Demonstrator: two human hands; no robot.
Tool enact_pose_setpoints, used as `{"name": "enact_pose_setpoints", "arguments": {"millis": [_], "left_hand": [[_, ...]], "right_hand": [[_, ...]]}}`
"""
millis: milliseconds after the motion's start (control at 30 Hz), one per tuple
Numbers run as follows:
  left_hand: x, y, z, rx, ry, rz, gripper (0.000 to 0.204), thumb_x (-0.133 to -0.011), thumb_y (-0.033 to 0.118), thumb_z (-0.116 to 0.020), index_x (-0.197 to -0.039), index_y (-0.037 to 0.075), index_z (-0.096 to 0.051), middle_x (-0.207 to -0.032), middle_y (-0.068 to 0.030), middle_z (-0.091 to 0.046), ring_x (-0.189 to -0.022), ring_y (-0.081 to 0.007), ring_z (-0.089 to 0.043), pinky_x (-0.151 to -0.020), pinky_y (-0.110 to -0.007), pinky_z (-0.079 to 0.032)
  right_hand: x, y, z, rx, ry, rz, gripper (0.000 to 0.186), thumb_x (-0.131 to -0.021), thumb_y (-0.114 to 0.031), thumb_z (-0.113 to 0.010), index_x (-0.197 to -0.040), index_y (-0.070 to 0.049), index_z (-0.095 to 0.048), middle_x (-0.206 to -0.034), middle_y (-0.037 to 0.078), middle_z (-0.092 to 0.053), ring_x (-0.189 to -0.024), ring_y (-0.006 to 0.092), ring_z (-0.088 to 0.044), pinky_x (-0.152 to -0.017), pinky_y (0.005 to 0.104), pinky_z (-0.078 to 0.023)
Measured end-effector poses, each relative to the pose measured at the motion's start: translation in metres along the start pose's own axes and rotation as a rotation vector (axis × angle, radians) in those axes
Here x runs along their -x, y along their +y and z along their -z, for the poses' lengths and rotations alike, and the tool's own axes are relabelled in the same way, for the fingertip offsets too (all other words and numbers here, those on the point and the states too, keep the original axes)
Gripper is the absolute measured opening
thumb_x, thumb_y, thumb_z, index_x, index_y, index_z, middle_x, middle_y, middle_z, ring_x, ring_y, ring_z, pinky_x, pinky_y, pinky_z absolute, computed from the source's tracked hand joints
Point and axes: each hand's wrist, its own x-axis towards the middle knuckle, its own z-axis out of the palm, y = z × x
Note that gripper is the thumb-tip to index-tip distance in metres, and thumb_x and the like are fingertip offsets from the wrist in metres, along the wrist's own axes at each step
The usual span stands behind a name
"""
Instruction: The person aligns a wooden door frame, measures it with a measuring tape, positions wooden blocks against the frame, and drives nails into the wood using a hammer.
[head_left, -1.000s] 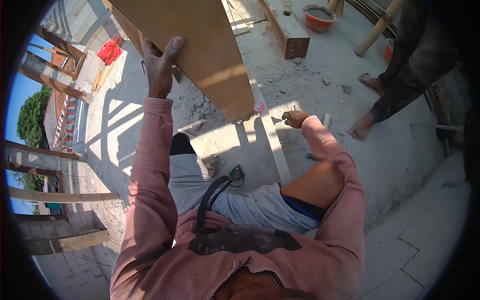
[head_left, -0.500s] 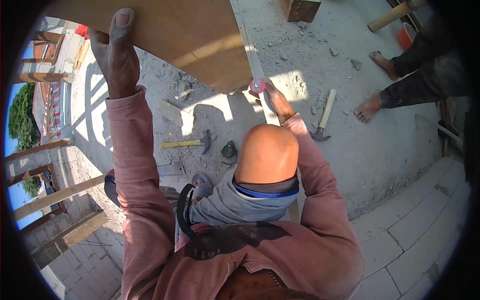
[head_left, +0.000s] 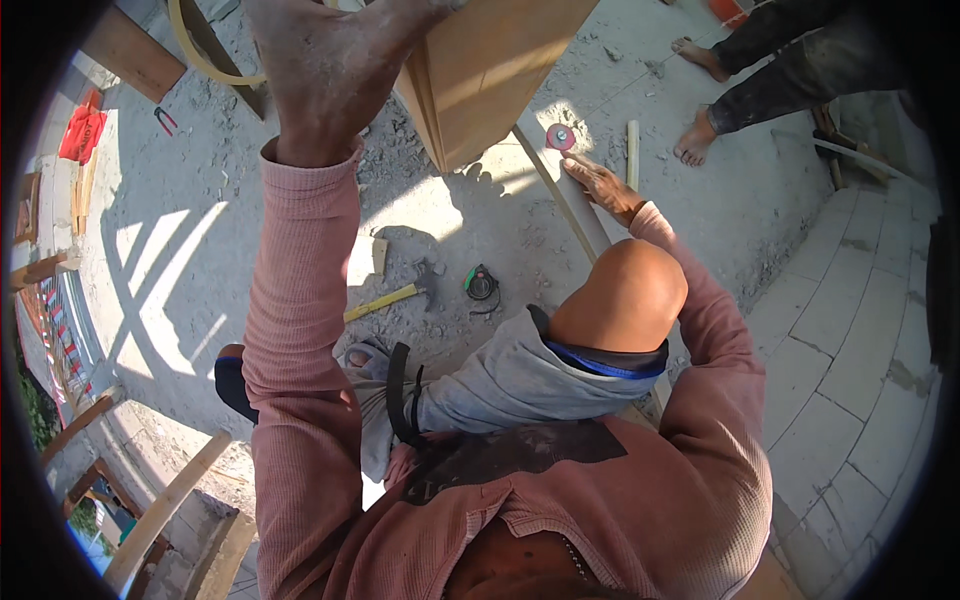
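My left hand [head_left: 335,75] is at the upper edge, its thumb over the top of a tan wooden panel [head_left: 505,70]; its other fingers are cut off by the frame. The panel stands on the floor with its thick edge turned toward me. My right hand [head_left: 605,188] grips a long pale bar [head_left: 572,205] that slants past my bent knee. By its fingertips sits a pink disc [head_left: 561,136] with a metal centre. Between my knee and left forearm lie a yellow-handled hammer [head_left: 385,301] and a dark round tape measure [head_left: 482,284].
Another person's bare feet [head_left: 695,138] are at the upper right, near a wooden tool handle [head_left: 632,150]. A pale block wall [head_left: 830,300] runs along the right. Red-handled pliers [head_left: 165,121], a brown board [head_left: 133,55] and a red bag [head_left: 82,130] are at the left.
The panel has swung so its thick edge shows, and my left hand has come closer to the view. My right hand, the bar and the pink disc appear farther right.
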Motion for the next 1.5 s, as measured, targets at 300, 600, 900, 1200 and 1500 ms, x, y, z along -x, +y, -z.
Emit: {"name": "enact_pose_setpoints", "arguments": {"millis": [300, 600, 900, 1200, 1500], "left_hand": [[0.0, -0.014, 0.003, 0.212, -0.062, -0.08, 0.066, -0.079, 0.016, -0.092, -0.12, -0.002, -0.044, -0.116, -0.0139, -0.054, -0.103, -0.0208, -0.063, -0.086, -0.03, -0.059], [0.005, -0.006, 0.006, -0.02, 0.016, -0.127, 0.053, -0.084, 0.017, -0.088, -0.118, -0.002, -0.052, -0.11, -0.011, -0.051, -0.098, -0.0224, -0.057, -0.088, -0.033, -0.051], [0.218, 0.05, 0.056, 0.245, -0.48, 0.948, 0.045, -0.103, 0.035, -0.064, -0.125, -0.004, -0.064, -0.11, -0.0167, -0.07, -0.096, -0.0222, -0.069, -0.091, -0.034, -0.054], [0.177, 0.038, -0.017, 1.003, -0.76, 1.41, 0.044, -0.097, 0.033, -0.074, -0.122, -0.002, -0.064, -0.11, -0.0067, -0.068, -0.103, -0.0108, -0.065, -0.093, -0.024, -0.053], [0.202, 0.028, -0.011, 1.14, -0.7, 1.368, 0.036, -0.094, 0.012, -0.075, -0.124, 0.003, -0.058, -0.109, -0.0057, -0.065, -0.101, -0.0133, -0.065, -0.094, -0.028, -0.055]], "right_hand": [[0.098, -0.147, -0.12, 0.736, -0.352, -0.168, 0.029, -0.1, -0.037, -0.057, -0.106, -0.01, -0.065, -0.11, 0.014, -0.071, -0.105, 0.0375, -0.069, -0.092, 0.0511, -0.054], [0.06, -0.034, -0.317, 0.584, 0.03, -0.635, 0.08, -0.09, -0.053, -0.07, -0.158, -0.028, -0.035, -0.159, 0.014, -0.035, -0.139, 0.0436, -0.043, -0.106, 0.0567, -0.048], [0.123, -0.189, -0.17, 0.112, 0.01, -0.444, 0.087, -0.086, -0.038, -0.063, -0.156, 0.0, -0.028, -0.142, 0.028, -0.053, -0.127, 0.0422, -0.056, -0.109, 0.0425, -0.044], [0.158, -0.294, -0.098, 0.286, 0.263, -0.479, 0.098, -0.091, -0.081, -0.047, -0.149, -0.002, -0.044, -0.127, 0.027, -0.062, -0.121, 0.0402, -0.061, -0.104, 0.0441, -0.048], [0.171, -0.237, -0.096, 0.561, 0.214, -0.144, 0.068, -0.103, -0.065, -0.04, -0.135, -0.007, -0.053, -0.122, 0.02, -0.064, -0.114, 0.0343, -0.065, -0.088, 0.0411, -0.056]]}}
